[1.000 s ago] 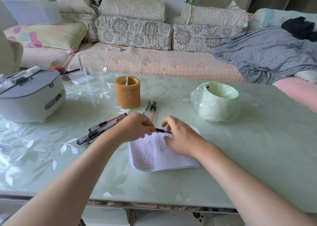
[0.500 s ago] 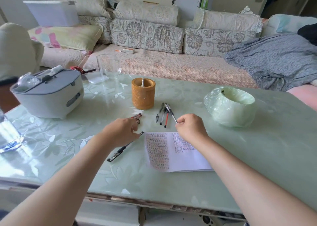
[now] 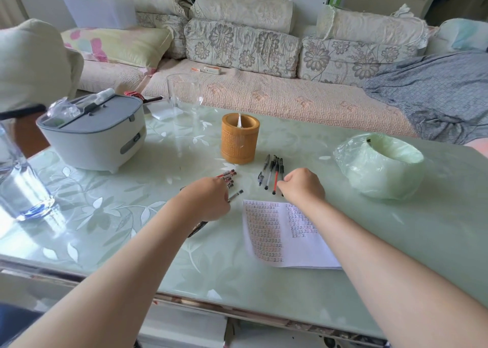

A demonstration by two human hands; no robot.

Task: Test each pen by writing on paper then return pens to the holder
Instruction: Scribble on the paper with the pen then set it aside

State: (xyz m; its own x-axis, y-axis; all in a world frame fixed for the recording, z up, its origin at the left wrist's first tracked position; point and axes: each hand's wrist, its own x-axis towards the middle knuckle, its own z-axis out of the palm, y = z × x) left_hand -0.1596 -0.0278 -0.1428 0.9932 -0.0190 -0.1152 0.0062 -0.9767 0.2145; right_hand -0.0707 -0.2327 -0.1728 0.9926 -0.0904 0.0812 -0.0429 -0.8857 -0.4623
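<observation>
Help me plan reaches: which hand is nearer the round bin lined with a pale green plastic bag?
Right. The right hand is left of the green-bagged bin, apart from it; the left hand lies farther left, gripping a black pen.

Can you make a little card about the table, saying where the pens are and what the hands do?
Holder: orange-brown, upright, behind the pens.
Left hand: grips one pen.
Left pile: pens beside that hand.
Right row: pens lying side by side.
Right hand: curled at the row's edge; grip unclear.
Paper: flat, covered in writing.
</observation>
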